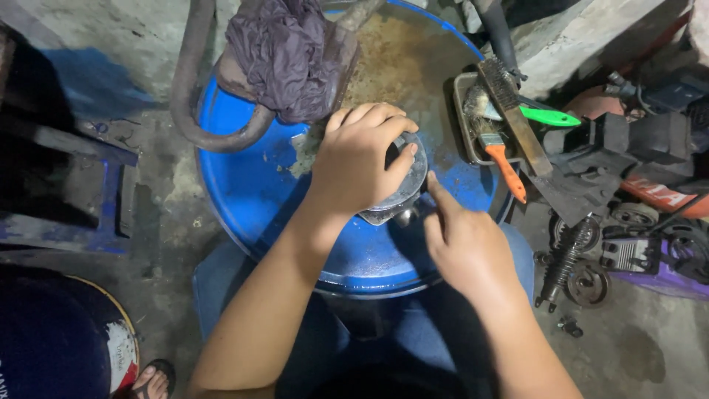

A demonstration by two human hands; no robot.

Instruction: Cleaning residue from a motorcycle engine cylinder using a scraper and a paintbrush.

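My left hand lies over a round grey metal part and grips it from above, on top of a blue drum. My right hand is just to the right of it, index finger stretched out and touching the part's lower right edge. Most of the part is hidden under my left hand. What the right fingers hold, if anything, is hidden.
A dark purple rag lies on a rusty curved pipe at the drum's back. A small tray holds brushes with orange and green handles. Engine parts and a shock absorber lie at right. A sandalled foot shows bottom left.
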